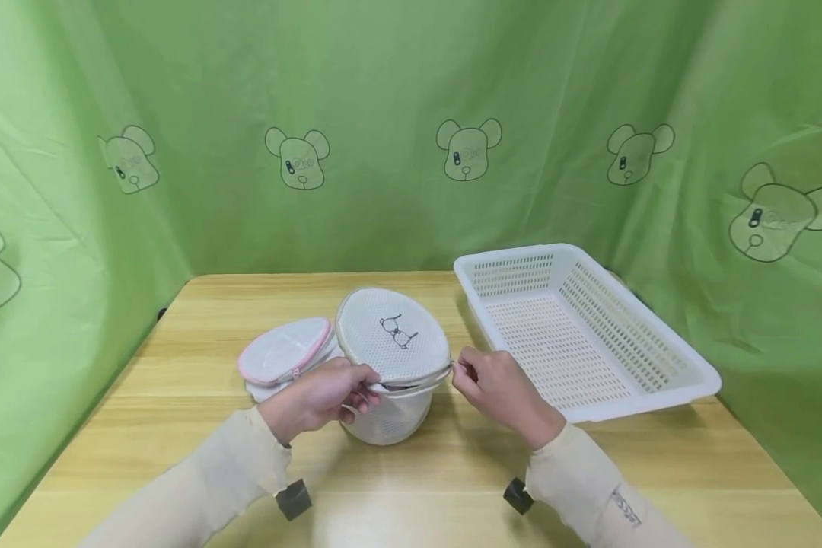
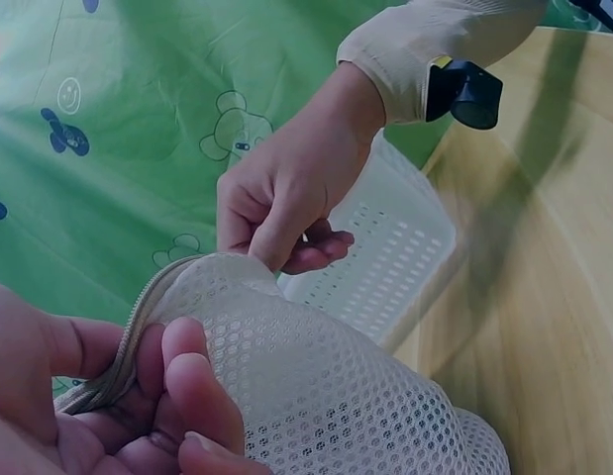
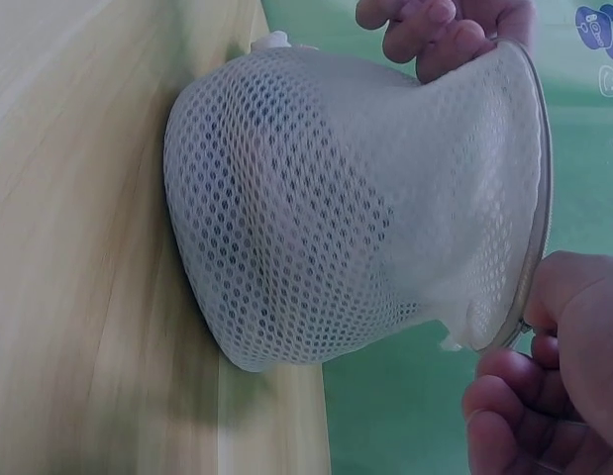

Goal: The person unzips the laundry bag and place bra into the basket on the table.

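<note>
A white mesh laundry bag with a bra printed on its round lid stands upright on the table, tilted slightly at the top. My left hand pinches the zippered rim at its near left side. At the right edge of the lid, my right hand pinches the zipper end; the pull itself is hidden by the fingers. A dark gap shows between lid and body at the front. Through the mesh wall in the right wrist view, something darker shows faintly inside. The zipper curves past the left fingers in the left wrist view.
Just left of the bag lies a flatter white laundry bag with pink trim and a zipper. A large white plastic basket with slotted walls stands on the right. Green printed cloth hangs around the wooden table.
</note>
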The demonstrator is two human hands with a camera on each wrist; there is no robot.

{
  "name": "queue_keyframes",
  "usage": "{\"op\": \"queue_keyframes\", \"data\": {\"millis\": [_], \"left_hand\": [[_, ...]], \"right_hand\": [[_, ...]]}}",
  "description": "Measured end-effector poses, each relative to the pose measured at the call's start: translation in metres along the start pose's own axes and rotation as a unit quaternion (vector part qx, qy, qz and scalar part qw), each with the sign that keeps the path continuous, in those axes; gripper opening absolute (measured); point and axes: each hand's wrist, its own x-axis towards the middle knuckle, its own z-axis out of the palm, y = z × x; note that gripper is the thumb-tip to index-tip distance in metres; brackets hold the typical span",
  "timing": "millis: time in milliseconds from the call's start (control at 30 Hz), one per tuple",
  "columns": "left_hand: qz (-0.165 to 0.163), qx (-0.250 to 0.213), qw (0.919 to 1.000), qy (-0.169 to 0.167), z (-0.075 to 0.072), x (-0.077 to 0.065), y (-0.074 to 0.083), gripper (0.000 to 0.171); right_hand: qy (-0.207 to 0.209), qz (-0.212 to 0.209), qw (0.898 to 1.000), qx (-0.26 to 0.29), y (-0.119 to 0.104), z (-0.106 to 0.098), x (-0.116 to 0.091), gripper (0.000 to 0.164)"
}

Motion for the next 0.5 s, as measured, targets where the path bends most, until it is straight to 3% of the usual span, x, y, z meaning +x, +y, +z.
{"op": "queue_keyframes", "data": {"millis": [500], "left_hand": [[-0.003, 0.002, 0.9997, -0.024, -0.0067, -0.003, 0.0003, 0.019]], "right_hand": [[-0.021, 0.03, 0.999, -0.001, 0.0056, -0.0011, 0.0034, 0.018]]}}
